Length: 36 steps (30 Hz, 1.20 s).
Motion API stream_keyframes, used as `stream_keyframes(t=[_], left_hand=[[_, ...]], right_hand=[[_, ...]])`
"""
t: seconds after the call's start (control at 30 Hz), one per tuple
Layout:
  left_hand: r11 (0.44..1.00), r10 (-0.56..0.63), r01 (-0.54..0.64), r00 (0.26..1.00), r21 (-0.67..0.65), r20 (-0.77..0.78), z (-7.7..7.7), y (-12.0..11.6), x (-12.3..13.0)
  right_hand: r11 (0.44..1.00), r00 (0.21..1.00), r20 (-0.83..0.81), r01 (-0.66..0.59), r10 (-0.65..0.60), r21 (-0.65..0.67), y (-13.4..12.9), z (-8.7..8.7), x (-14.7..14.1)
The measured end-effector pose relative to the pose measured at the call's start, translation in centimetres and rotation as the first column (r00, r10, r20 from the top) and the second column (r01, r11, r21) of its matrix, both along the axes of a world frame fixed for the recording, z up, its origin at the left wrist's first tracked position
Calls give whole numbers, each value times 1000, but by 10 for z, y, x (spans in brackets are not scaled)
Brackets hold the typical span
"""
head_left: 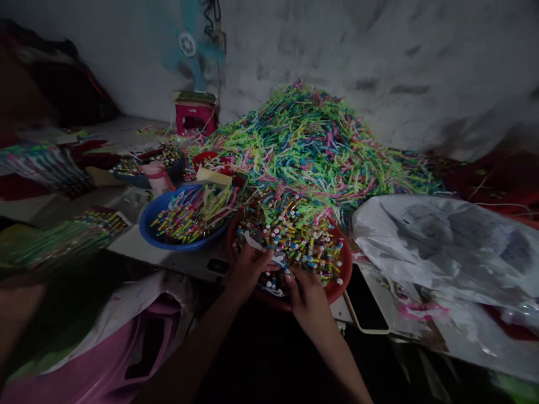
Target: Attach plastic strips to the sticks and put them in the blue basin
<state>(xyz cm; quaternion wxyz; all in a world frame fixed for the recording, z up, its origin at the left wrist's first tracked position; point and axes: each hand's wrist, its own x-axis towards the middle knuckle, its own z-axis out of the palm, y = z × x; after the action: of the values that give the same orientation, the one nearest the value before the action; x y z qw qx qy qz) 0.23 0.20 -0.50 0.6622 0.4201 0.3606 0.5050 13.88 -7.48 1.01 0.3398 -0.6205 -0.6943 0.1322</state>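
Both hands are over the near side of a red basin (346,268) filled with small colourful tube-like pieces (290,235) with white ends. My left hand (247,270) is closed, thumb against fingers, on a pale grey-white strip (252,241) that sticks out past its fingertips. Close beside it, my right hand (307,289) pinches a small blue-and-white piece (287,271), partly covered by the fingers. The light is dim, so the exact kind of these pieces cannot be made out.
A blue basin (145,233) of similar yellow-and-red pieces stands to the left. Behind rises a big heap of coloured strips (311,140). A phone (367,300) and a white plastic bag (438,241) lie right. Further back are a pink stool (196,116) and a fan (187,44).
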Motion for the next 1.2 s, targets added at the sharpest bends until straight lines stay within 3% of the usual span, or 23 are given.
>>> stream_keyframes(t=[0.37,0.63,0.87,1.07,1.2], left_hand=[[999,35,-35,999,29,2,3,-2,1],[998,67,-67,998,-13,11,6,-4,3],[998,55,-55,998,14,15,4,-5,1],[998,55,-55,998,-23,35,8,-4,1],[1000,18,-17,999,-18,37,7,-4,0]], right_hand=[[999,997,56,-51,52,-15,5,3,1],[994,985,168,29,-48,108,3,-4,-3],[987,997,27,62,-67,146,2,-6,-9],[983,972,-203,142,-117,113,0,-6,-11],[983,992,-83,112,-100,149,1,-2,-9]])
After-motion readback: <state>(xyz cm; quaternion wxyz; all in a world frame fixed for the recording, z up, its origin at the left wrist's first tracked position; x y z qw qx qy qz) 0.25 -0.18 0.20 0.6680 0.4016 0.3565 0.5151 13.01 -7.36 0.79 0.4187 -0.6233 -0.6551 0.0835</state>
